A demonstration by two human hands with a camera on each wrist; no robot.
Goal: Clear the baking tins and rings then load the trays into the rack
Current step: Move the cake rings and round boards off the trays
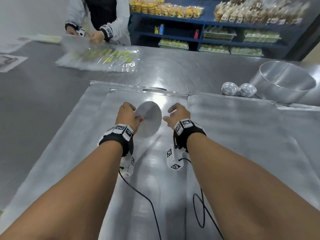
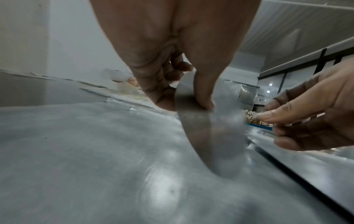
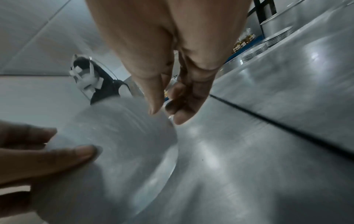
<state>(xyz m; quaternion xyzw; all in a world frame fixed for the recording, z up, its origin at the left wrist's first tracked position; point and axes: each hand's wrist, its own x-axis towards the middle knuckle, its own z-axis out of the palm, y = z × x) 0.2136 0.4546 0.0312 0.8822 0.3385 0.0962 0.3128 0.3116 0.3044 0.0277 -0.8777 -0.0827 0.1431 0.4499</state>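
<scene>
A round flat metal disc [image 1: 149, 118] is held tilted on its edge over a shiny tray [image 1: 149, 196]. My left hand [image 1: 134, 115] pinches its left rim between thumb and fingers, as the left wrist view shows: left hand [image 2: 184, 98], disc [image 2: 214, 136]. My right hand [image 1: 167, 115] hovers just right of the disc with loosely curled fingers and holds nothing. From the right wrist view, the right hand [image 3: 168, 112] is at the rim of the disc [image 3: 124, 144]. Whether it touches the disc is unclear.
More flat trays lie left [image 1: 65, 144] and right [image 1: 242, 135]. A large metal ring [image 1: 284, 84] and two stacks of small tins [image 1: 229, 88] stand at the back right. Another person [image 1: 97, 16] handles plastic bags [image 1: 102, 58] at the far side. Blue shelves [image 1: 216, 33] hold packaged goods.
</scene>
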